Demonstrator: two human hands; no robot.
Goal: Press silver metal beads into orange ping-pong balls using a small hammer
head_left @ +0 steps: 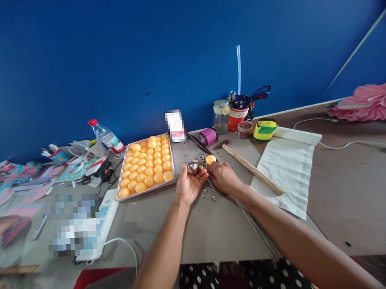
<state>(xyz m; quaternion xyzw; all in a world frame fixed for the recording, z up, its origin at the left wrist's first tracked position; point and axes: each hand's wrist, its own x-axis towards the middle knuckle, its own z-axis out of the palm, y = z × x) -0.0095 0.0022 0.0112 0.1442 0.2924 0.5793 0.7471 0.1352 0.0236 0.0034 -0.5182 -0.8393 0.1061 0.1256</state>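
Note:
My left hand (190,185) is palm up over the table, its fingers curled around a shiny silver cluster (193,167); whether this is one object or several pieces I cannot tell. Beside it my right hand (225,176) is closed, fingers bent downward, its fingertips partly hidden. An orange ball (210,160) shows right at those fingers; whether they grip it is unclear. Behind both hands lies a pile of small silver pieces (200,159), with several loose ones (213,198) nearer to me. Left of my hands, a shallow white tray (147,192) holds rows of similar orange balls (149,180).
A hammer (221,144) and a bundle of thin sticks (252,169) lie right, by a white sheet (283,170). Behind are a purple roll (208,136), a jar (221,117) and a red cup (237,118). A bottle (107,138) and power strip (107,211) are left. Another person's hand (1,228) shows far left.

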